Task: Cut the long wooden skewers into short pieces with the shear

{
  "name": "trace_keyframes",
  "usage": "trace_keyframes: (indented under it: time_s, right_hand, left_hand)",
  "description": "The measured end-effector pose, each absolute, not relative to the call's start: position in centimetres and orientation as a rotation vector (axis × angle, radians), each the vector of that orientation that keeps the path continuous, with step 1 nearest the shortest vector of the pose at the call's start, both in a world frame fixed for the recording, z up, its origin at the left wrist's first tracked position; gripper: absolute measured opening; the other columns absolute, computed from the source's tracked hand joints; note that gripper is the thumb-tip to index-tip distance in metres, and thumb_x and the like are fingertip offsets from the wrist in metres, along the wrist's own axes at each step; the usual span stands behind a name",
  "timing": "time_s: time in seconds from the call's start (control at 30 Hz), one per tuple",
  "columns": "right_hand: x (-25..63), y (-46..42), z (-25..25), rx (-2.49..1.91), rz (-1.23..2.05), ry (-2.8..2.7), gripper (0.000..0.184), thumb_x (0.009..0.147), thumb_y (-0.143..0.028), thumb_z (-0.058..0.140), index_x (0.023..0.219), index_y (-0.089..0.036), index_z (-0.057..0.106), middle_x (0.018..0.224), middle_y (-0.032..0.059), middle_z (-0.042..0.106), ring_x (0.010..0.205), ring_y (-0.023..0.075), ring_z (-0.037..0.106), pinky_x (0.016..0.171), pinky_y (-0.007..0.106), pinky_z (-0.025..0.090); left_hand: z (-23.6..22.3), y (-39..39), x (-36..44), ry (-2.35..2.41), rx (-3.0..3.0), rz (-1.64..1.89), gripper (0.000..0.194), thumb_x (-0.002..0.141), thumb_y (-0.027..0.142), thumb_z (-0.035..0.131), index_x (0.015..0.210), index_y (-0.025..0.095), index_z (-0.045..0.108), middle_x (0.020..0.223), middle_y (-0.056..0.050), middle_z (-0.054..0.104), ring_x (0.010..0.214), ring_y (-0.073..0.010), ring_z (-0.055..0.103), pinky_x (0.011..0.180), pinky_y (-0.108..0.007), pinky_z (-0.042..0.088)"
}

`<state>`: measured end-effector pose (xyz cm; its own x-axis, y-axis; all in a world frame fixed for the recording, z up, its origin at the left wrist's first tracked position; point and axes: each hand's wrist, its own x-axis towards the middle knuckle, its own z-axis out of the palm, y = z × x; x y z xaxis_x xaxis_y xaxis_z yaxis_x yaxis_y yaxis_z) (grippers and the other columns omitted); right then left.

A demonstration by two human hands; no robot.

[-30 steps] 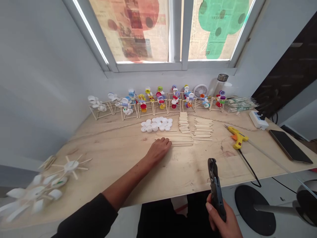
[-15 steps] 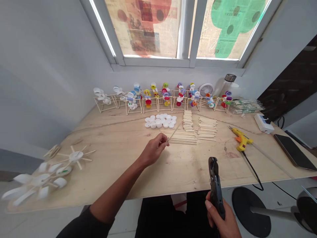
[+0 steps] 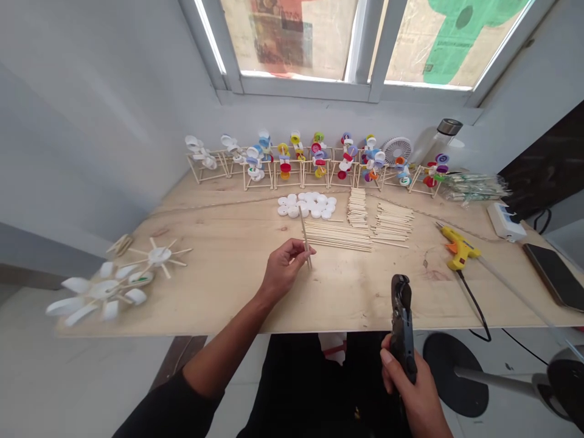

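Observation:
My left hand [image 3: 287,263] is closed in a pinch round a thin wooden stick [image 3: 302,220], held nearly upright above the tabletop; whether it is one stick or two side by side I cannot tell. Just beyond it lies a row of long wooden sticks [image 3: 340,237], with white bottle caps [image 3: 314,205] behind. My right hand [image 3: 413,380] grips a black plier-like tool [image 3: 402,316] by its handles at the table's front edge, head pointing up and away from me. The tool's jaws are too dark to make out.
Two piles of shorter sticks [image 3: 393,221] lie right of centre. A yellow glue gun [image 3: 462,248], a phone [image 3: 554,274] and a power strip [image 3: 505,220] are at the right. Cap-and-stick wheels [image 3: 159,256] lie left; stick frames with coloured caps [image 3: 285,167] line the back.
My left hand has tilted the stick from a slant to nearly upright, moving it off the row of sticks. My right hand keeps its grip on the tool. The camera view has shifted.

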<state>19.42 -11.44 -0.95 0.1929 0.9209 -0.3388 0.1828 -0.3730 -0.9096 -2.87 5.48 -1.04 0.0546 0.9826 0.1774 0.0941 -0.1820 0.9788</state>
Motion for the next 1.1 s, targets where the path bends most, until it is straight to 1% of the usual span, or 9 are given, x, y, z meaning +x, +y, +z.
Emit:
trace_keyframes:
  time_s: [0.1,0.27,0.43,0.63,0.77,0.83,0.93,1.0,1.1]
  right_hand:
    - [19.6,-11.3,-0.9,-1.713,1.256,-1.086,0.027,0.082,-0.045,0.051,0.088,-0.018,0.051,0.053,-0.0059,0.041,0.048,0.0113,0.042,0.047,0.021,0.036]
    - [19.6,-11.1,-1.0,-1.718,1.268,-1.078,0.028,0.080,-0.045,0.053,0.088,-0.018,0.051,0.052,-0.0062,0.042,0.047,0.0112,0.042,0.045,0.021,0.036]
    - [19.9,-11.2,-1.0,-1.728,1.284,-1.057,0.030,0.080,-0.046,0.052,0.089,-0.018,0.051,0.052,-0.0059,0.041,0.047,0.0120,0.042,0.046,0.022,0.037]
    - [20.0,-11.1,-1.1,-1.720,1.281,-1.081,0.028,0.082,-0.045,0.051,0.089,-0.018,0.050,0.052,-0.0062,0.040,0.048,0.0117,0.041,0.046,0.022,0.036]
    - [19.8,-11.1,-0.8,-1.720,1.283,-1.074,0.027,0.082,-0.045,0.051,0.089,-0.018,0.049,0.054,-0.0065,0.040,0.048,0.0111,0.040,0.046,0.022,0.036]
    - [19.8,-11.1,-0.8,-1.714,1.284,-1.079,0.028,0.082,-0.045,0.051,0.089,-0.018,0.049,0.054,-0.0065,0.040,0.048,0.0113,0.041,0.047,0.022,0.036]
    - [19.8,-11.1,-0.9,-1.718,1.284,-1.075,0.029,0.082,-0.045,0.051,0.090,-0.018,0.050,0.052,-0.0065,0.040,0.048,0.0117,0.041,0.046,0.022,0.036]
    - [19.9,-11.1,-1.1,-1.720,1.285,-1.065,0.029,0.081,-0.046,0.051,0.089,-0.017,0.051,0.052,-0.0062,0.041,0.047,0.0117,0.041,0.046,0.022,0.036]
    - [19.8,-11.2,-1.2,-1.712,1.288,-1.062,0.029,0.081,-0.045,0.052,0.089,-0.017,0.051,0.053,-0.0058,0.041,0.047,0.0118,0.042,0.046,0.022,0.037]
  left_hand:
    - [-1.2,5.1,-2.8,1.217,1.586,1.231,0.015,0.078,0.031,0.057,0.082,0.017,0.058,0.083,-0.004,0.066,0.078,-0.0153,0.062,0.072,-0.027,0.050]
    - [-1.2,4.7,-2.4,1.287,1.758,1.212,0.014,0.079,0.030,0.054,0.084,0.018,0.059,0.080,-0.002,0.065,0.075,-0.0139,0.062,0.074,-0.028,0.051]
    - [-1.9,4.0,-2.3,1.331,1.750,1.204,0.016,0.079,0.032,0.054,0.086,0.019,0.059,0.082,-0.003,0.065,0.075,-0.0147,0.062,0.074,-0.030,0.052]
    - [-1.5,4.0,-2.4,1.208,1.463,1.332,0.017,0.081,0.032,0.053,0.088,0.018,0.048,0.085,-0.005,0.067,0.079,-0.0178,0.065,0.075,-0.034,0.052]
    - [-1.6,3.9,-2.3,1.186,1.429,1.340,0.014,0.083,0.030,0.050,0.087,0.019,0.042,0.086,-0.005,0.067,0.082,-0.0174,0.064,0.076,-0.034,0.050]
    - [-1.8,3.8,-2.4,1.202,1.471,1.314,0.013,0.084,0.030,0.048,0.090,0.019,0.044,0.088,-0.005,0.067,0.083,-0.0168,0.064,0.077,-0.033,0.050]
    - [-2.0,3.6,-2.5,1.282,1.568,1.285,0.015,0.085,0.029,0.045,0.095,0.018,0.050,0.090,-0.005,0.066,0.084,-0.0156,0.063,0.078,-0.031,0.049]
    - [-2.0,3.4,-2.6,1.327,1.615,1.268,0.016,0.086,0.028,0.044,0.095,0.018,0.053,0.089,-0.004,0.066,0.083,-0.0148,0.063,0.078,-0.030,0.049]
    - [-1.9,3.3,-2.7,1.333,1.642,1.263,0.015,0.087,0.027,0.043,0.093,0.019,0.054,0.089,-0.003,0.066,0.083,-0.0143,0.062,0.077,-0.029,0.048]
